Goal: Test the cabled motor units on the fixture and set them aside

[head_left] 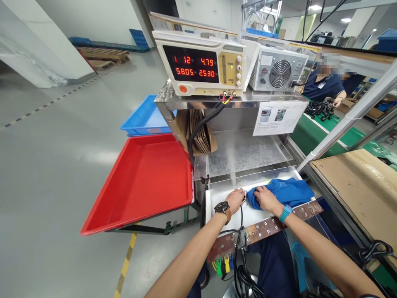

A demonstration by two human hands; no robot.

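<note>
My left hand (235, 200), with a watch on the wrist, is closed over the white tray (214, 207). It grips the end of a black cable (241, 215), where a small round metallic part shows beside the fingertips. My right hand (266, 200) presses its bent fingers into a crumpled blue cloth (288, 191) lying in the tray, right beside the cable end. A brown strip with rows of metal studs (263, 228) runs along the tray's front edge. Whitish vapour rises behind my left hand.
A power supply (201, 62) with red digits stands on the metal shelf ahead, beside a grey fan unit (276, 70). At left is a red tray (149, 174); at right, a wooden board (356, 178). Another person (325, 87) handles black cables beyond. Cables hang below the strip.
</note>
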